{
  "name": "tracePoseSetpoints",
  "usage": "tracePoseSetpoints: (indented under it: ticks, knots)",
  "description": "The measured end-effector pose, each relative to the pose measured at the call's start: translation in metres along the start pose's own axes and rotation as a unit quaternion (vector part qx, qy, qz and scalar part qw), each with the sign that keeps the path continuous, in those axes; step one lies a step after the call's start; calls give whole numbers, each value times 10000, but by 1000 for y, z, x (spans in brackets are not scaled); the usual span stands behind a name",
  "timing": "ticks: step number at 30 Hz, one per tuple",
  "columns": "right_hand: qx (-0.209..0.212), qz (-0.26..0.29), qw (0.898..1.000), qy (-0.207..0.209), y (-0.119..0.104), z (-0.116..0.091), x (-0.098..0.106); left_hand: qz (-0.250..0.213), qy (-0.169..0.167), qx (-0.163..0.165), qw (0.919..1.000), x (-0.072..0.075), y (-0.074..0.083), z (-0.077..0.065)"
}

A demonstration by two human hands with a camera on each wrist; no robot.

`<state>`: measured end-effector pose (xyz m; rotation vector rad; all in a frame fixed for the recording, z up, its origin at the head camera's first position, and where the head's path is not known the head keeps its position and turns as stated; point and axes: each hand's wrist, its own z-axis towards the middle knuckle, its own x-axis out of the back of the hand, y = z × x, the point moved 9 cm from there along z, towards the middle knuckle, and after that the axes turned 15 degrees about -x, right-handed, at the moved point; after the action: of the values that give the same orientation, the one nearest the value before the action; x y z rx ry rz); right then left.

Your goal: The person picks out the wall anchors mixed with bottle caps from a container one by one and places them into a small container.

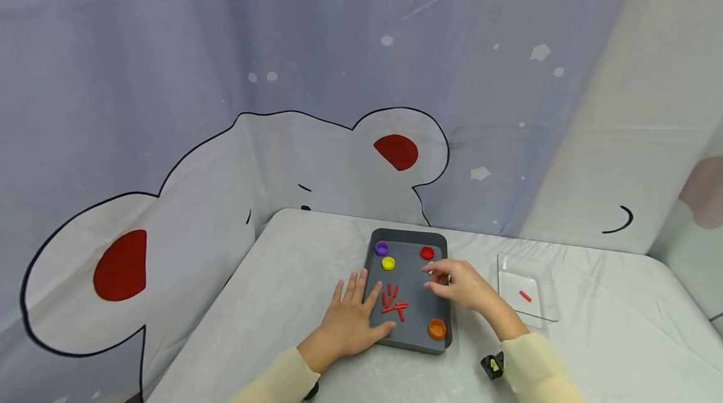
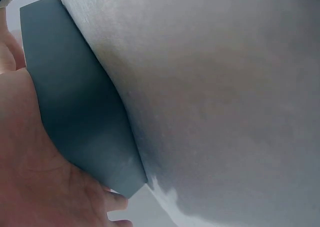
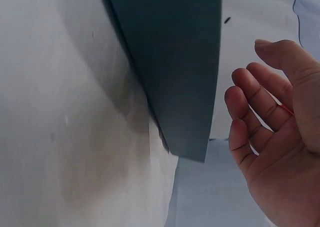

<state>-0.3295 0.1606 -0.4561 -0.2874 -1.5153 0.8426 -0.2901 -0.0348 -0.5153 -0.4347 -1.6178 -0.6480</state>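
Note:
A dark grey tray [image 1: 415,343] lies on the white-covered table. My left hand [image 1: 347,322] rests over its left edge with fingers spread; in the left wrist view the palm is against the tray's side wall [image 2: 80,87]. Several short red sticks [image 1: 390,307] lie loose in the tray, beside my left thumb. My right hand [image 1: 460,284] is above the tray's right edge, fingers bent and thumb apart from them. In the right wrist view that hand [image 3: 270,132] shows nothing between thumb and fingers. A small whitish round thing [image 1: 431,263] is partly hidden behind its fingertips.
Round caps sit in the tray: purple [image 1: 381,248], yellow [image 1: 388,263], red [image 1: 427,253] and orange [image 1: 437,329]. Right of it stands a clear square dish [image 1: 545,302] with one red stick [image 1: 525,295]. A printed cloth [image 1: 339,45] hangs behind the table.

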Motion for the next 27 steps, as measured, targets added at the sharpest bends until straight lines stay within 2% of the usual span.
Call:
tracePoseSetpoints:
  ticks: [10,17,27]
  knots:
    - [190,-18,9991,-385,-9,8,-23,35,-6,49,10000,-1,-1,1]
    - [-55,0,9972,-750,-7,14,-38,54,3,16,10000,-2,-1,2]
    - [103,-220,9942,-1044,-7,22,-50,21,108,-44,9999,-3,-3,1]
